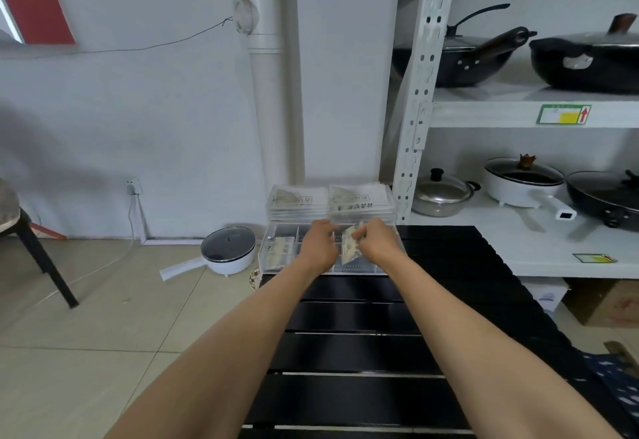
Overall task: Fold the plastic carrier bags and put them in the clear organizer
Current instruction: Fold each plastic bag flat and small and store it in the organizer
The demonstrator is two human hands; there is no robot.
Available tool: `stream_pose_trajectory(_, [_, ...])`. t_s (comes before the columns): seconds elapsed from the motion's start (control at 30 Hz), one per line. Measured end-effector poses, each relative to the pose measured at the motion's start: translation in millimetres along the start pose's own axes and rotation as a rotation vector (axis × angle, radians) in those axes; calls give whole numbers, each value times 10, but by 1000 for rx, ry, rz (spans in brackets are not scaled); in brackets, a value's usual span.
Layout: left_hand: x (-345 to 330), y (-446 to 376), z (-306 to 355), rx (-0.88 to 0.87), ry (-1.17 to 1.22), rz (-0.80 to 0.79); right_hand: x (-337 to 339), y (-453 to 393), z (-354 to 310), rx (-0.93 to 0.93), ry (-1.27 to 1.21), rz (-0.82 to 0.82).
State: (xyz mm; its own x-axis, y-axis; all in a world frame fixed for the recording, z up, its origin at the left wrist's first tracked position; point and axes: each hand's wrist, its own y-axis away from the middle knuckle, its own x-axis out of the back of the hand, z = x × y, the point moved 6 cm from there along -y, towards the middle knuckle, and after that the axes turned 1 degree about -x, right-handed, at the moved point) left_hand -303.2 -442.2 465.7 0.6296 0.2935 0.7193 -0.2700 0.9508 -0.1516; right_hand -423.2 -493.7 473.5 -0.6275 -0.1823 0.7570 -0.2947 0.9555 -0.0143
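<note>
Two bare forearms reach from the bottom edge toward 12 o'clock over a black slatted table (363, 352). At the table's far end sits the clear organizer (276, 266), an open box split by dividers. Its left compartment, at about 10 o'clock from the hands, holds a folded bag (280, 248), pale with dark print too small to read. The left hand (320, 243) hovers over the middle of the organizer with fingers curled loosely; whether it touches anything cannot be told. The right hand (375, 240) pinches a second folded bag (350, 247) — a small pale wedge standing on end just above the right compartments, between the two hands. Behind the organizer, at 12 o'clock, stands its raised clear lid (330, 202), and flat bags show through it; on the right one, upside-down letters read "HAVE A", the rest hidden. At 9 o'clock on the tiled floor sits a white electric pot (228, 248) with a glass lid. At 3 o'clock, a white metal shelf (518, 113) holds cookware: two black woks (456, 58) with lids on the upper level; a steel lidded pot (441, 193), a white electric pan (525, 183) and a black pan (605, 196) below. The shelf edge bears a green-framed label (563, 114) with a yellow patch and a red arrow — its text is unreadable. A cardboard box (608, 300) sits under the shelf.
</note>
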Motion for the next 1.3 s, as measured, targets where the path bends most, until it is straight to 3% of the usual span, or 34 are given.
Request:
stream_pose_trajectory(0.37, [156, 158, -37, 35, 214, 205, -130, -64, -249, 7, 515, -118])
stream_pose_trajectory(0.67, [300, 354, -200, 30, 205, 193, -253, 22, -352, 89, 716, -189])
stream_pose_trajectory(0.87, [503, 577, -268, -3, 201, 229, -179, 251, -530, 148, 779, -18])
stream_pose_trajectory(1.0, [667, 800, -347, 31, 247, 244, -239, 540, -802, 228, 715, 99])
stream_pose_trajectory(1.3, [1123, 1615, -827, 166, 400, 309, -964, 1464, -1417, 382, 321, -24])
